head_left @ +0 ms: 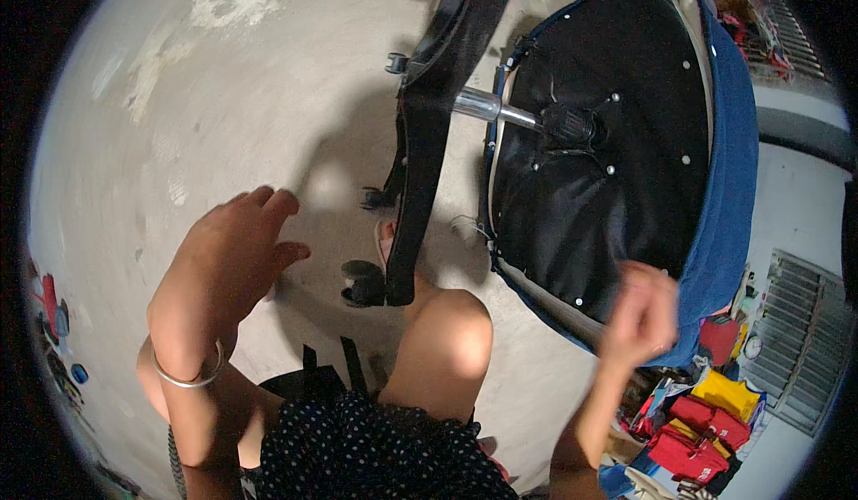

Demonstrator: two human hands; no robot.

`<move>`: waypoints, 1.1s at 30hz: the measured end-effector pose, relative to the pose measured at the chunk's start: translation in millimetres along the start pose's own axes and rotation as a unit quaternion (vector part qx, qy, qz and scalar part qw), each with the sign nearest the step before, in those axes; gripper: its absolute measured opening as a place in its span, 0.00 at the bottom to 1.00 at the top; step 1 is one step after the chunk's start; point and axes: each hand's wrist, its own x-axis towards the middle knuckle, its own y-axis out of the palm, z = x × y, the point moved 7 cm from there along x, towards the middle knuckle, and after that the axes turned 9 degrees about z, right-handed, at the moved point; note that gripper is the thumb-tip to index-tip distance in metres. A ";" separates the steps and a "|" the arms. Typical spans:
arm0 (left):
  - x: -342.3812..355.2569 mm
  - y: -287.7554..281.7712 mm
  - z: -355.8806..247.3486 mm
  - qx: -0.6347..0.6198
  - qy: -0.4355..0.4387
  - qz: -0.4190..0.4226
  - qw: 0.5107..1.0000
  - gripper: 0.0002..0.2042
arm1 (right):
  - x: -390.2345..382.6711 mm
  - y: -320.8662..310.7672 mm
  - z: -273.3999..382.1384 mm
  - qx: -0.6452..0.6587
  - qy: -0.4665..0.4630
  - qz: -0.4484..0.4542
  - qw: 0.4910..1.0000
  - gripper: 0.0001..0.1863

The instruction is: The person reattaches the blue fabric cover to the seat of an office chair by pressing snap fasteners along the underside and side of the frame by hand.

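An office chair lies tipped on its side on the concrete floor (223, 98). Its seat underside (599, 160) is black, edged with blue fabric (728, 187), and a chrome post (487, 107) joins it to the black wheeled base (429, 125). My right hand (643, 312) is blurred, fingers curled against the blue fabric at the seat's lower edge; whether it grips the cloth is unclear. My left hand (237, 254) hovers open over the bare floor, left of a black caster (364, 283), holding nothing. A silver bangle sits on that wrist.
My bare knee (447, 339) and dark dotted clothing (375, 446) fill the lower middle. A foot in a sandal (386, 243) rests by the chair base. Red and yellow folded cloths (706, 420) are piled at lower right beside a white grille (795, 348).
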 end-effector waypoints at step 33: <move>47.7 31.2 -14.1 0.012 0.058 0.067 0.996 0.16 | 15.6 529.5 -192.8 -0.018 0.196 0.418 0.887 0.08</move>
